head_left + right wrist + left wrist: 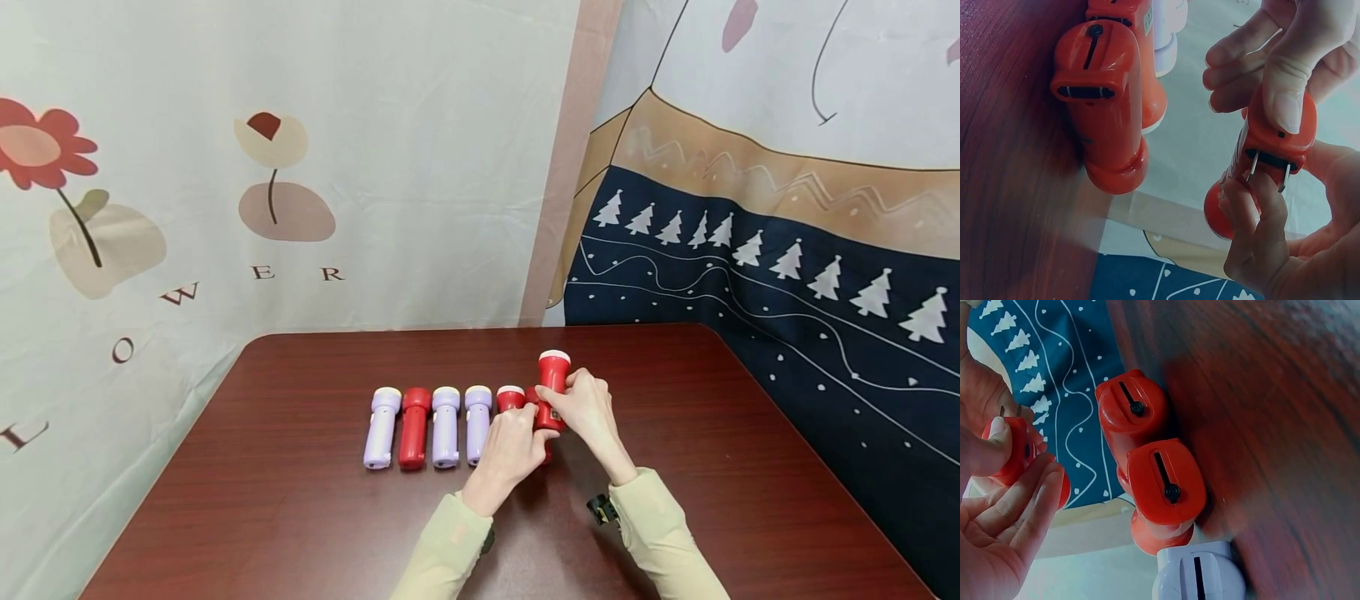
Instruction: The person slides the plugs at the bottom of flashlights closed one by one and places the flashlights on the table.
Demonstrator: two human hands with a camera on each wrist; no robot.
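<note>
My right hand [588,406] grips a red flashlight [553,372] with a white-rimmed head, raised over the right end of a row of flashlights. My left hand [513,446] is at its tail end. In the right wrist view, the left thumb [1287,109] presses on the tail beside a small black slider, and two metal plug prongs [1283,178] stick out. The right fingers [1266,231] curl round the body below the prongs. Beneath the hands lie two red flashlights [1166,481] [1132,409], partly hidden in the head view.
Left of the hands, lavender flashlights [382,429] [446,429] [477,421] and a red flashlight [415,429] lie side by side, heads away from me. The brown wooden table [300,517] ends at printed cloth [420,167] behind and to the right.
</note>
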